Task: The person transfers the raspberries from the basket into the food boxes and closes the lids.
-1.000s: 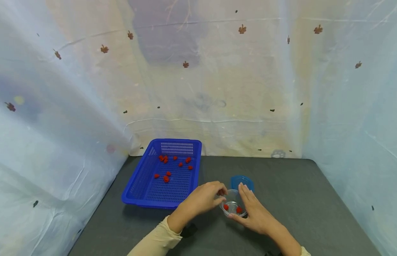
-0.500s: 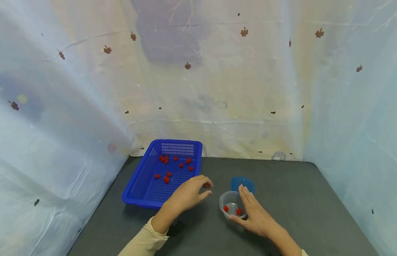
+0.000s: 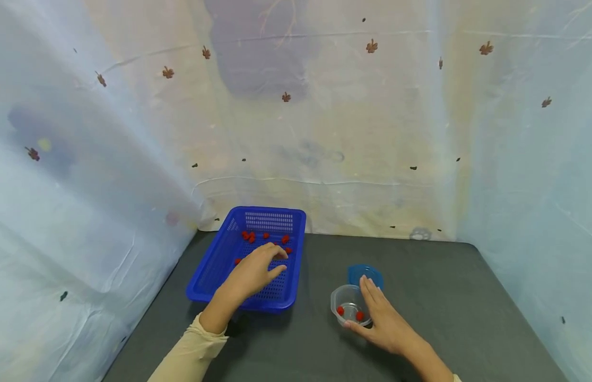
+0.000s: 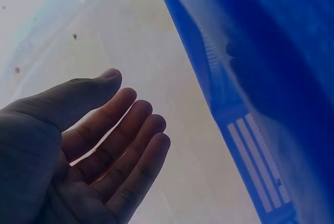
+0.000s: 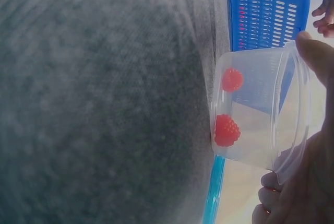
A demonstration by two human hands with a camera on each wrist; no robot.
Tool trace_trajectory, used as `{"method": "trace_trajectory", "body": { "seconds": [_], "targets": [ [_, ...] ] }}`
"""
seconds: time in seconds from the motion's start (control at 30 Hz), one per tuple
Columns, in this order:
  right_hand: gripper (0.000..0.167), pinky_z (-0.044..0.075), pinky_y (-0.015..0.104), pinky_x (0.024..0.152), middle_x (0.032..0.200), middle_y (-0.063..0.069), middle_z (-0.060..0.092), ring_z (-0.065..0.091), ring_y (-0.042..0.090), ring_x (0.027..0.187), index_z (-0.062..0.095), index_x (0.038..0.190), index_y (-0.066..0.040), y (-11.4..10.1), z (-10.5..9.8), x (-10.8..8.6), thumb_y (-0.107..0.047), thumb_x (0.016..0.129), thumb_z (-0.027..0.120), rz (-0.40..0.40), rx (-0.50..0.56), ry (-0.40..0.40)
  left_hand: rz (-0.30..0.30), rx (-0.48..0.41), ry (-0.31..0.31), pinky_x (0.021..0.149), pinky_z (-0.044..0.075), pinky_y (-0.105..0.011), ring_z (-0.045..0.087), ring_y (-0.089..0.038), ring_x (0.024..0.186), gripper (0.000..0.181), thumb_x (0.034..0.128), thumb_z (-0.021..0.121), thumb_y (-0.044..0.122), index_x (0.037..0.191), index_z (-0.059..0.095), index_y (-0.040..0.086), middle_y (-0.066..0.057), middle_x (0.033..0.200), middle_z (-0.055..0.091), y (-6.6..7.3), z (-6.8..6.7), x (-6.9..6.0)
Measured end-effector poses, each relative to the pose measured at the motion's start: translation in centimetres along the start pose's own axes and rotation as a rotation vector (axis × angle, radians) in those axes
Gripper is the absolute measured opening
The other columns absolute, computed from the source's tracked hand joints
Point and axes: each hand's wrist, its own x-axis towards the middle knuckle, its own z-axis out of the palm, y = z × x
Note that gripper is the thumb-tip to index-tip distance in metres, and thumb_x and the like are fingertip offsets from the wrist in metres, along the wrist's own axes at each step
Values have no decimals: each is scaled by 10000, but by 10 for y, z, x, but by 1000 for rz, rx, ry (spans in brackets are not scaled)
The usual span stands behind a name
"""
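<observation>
My left hand is over the blue plastic basket, fingers loosely bent and apart from the thumb. Nothing is in its palm in the left wrist view. Several red raspberries lie scattered in the basket, some hidden behind that hand. At the right, my right hand holds a clear plastic container at its rim, thumb on one side and fingers on the other. Two raspberries show on its bottom, one raspberry near the basket side and another raspberry beside it.
A blue lid lies on the dark grey table just behind the container. Patterned sheeting hangs behind the table and along both sides.
My left hand has moved left from the container's rim to above the basket, with nothing seen in it. My right hand has stayed at the container.
</observation>
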Motion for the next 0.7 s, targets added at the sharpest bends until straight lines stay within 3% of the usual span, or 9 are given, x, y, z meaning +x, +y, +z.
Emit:
{"method": "trace_trajectory", "body": {
  "seconds": [0.4,0.7],
  "targets": [
    [1154,271,703,1224,1784,193,115,145,455,1627,115,1717,-38,1,1,-1,-767,965,601,2,-5,7,-67,1,-46,985,582,-487,694,-313,1142,236,1011,774,150,1221,715,61,-115,1200,708,-41,-25,12],
    [1159,255,673,1245,1788,178,103,135,428,1636,123,1713,-29,1,-1,0,-774,963,597,4,-9,1,-76,20,-53,1004,576,-493,686,-295,1146,246,1024,762,180,1239,722,68,-96,1208,713,-47,-43,23]
  ]
}}
